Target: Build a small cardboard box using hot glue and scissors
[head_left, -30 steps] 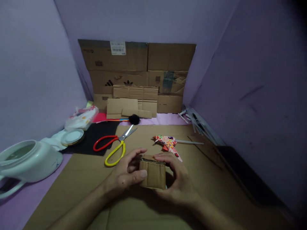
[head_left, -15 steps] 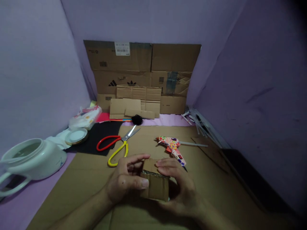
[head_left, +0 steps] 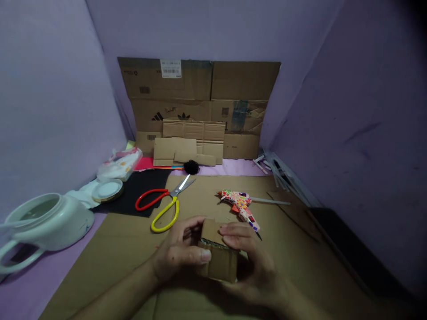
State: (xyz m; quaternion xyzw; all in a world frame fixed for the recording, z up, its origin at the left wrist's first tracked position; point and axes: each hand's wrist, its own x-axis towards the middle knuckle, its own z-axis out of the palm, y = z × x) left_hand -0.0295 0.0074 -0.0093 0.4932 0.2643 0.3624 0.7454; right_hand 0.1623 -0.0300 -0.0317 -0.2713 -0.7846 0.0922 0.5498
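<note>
A small brown cardboard box (head_left: 220, 263) is held between both hands, low in the middle of the view. My left hand (head_left: 178, 253) grips its left side, the thumb lying on the near face and the fingers behind. On the right, my right hand (head_left: 253, 262) has its fingertips on the top and its palm around the right side. The corrugated edge shows along the box's upper front. Beyond the left hand lie scissors (head_left: 174, 195) with one red and one yellow handle, blades apart. A flower-patterned glue gun (head_left: 237, 202) with a glue stick rests past the right hand.
A cardboard sheet (head_left: 110, 262) covers the work surface. At left stand a white ceramic pot (head_left: 66, 222) and a jar lid (head_left: 107, 190) beside black paper (head_left: 143, 186). Black yarn (head_left: 191, 167) and cardboard pieces (head_left: 175, 151) are at the back; glue sticks (head_left: 283, 173) lie right, near a dark tray-like object (head_left: 353, 249).
Both hands and the box have shifted very slightly to the right in view. The grip looks nearly the same, and the background moved a few pixels too.
</note>
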